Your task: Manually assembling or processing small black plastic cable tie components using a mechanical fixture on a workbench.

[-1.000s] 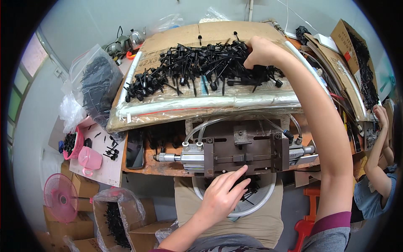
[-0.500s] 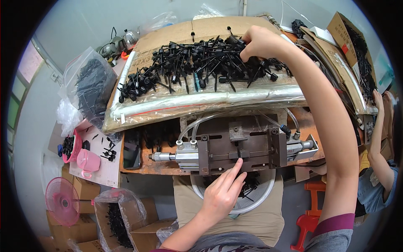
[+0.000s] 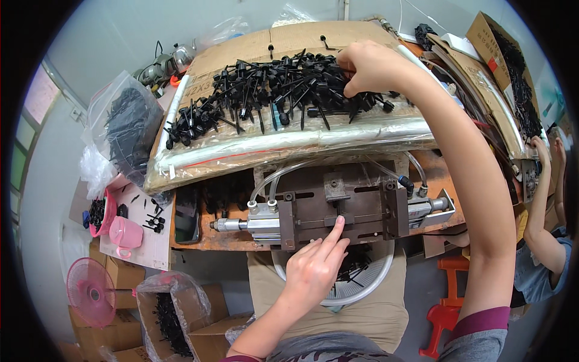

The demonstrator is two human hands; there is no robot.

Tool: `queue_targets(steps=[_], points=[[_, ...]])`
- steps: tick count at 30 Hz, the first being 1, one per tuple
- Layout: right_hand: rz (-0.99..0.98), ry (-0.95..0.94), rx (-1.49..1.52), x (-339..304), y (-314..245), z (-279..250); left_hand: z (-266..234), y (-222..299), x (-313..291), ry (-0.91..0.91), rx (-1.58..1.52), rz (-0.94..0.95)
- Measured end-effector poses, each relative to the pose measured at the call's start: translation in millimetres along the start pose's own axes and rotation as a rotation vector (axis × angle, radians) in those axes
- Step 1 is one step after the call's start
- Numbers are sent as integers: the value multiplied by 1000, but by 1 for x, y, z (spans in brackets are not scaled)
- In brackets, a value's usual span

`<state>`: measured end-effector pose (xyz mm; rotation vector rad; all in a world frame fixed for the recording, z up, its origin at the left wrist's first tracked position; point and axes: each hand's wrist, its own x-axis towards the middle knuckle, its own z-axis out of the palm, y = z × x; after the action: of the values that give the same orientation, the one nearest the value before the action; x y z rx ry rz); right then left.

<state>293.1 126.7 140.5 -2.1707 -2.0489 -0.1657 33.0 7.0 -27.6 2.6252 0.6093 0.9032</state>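
Black stemmed parts (image 3: 283,84): lay in a loose heap behind the clamping fixture; two pieces lay apart from the heap, farther back from the fixture.
Cardboard support (image 3: 238,51): carried the heap behind the fixture; clear film covered its front edge.
Right hand (image 3: 377,69): was positioned behind the fixture, at the right side of the heap, thumb and fingers apart; whether it gripped a part could not be told, as dark pieces filled the space at the fingertips.
Left hand (image 3: 313,268): was at the front of the fixture, index finger extended onto the small centre block (image 3: 331,221), remaining fingers loosely bent; no gripped item was visible.
Clamping fixture (image 3: 310,208): stood on the bench (image 3: 446,172), a metal cylinder at each end; whether a part was seated beneath the fingertip could not be told.
White basket (image 3: 386,271): sat below the front edge of the fixture and contained some black parts.
Progress: judged to be partway; a large heap lay behind the fixture and a smaller visible quantity below it, but which pieces were finished could not be confirmed.
Surroundings: a pink mug (image 3: 126,232) stood left of the fixture; a co-worker's arm (image 3: 535,238) was well to its right.
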Motion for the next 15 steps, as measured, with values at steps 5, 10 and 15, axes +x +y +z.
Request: queue_targets(steps=[5, 10, 15], points=[[-81, 152, -138, 10, -9, 22, 1, 0, 0, 13, 5, -6], [82, 104, 104, 12, -6, 26, 2, 1, 0, 9, 2, -12], [149, 208, 429, 2, 7, 7, -1, 1, -1, -2, 11, -24]])
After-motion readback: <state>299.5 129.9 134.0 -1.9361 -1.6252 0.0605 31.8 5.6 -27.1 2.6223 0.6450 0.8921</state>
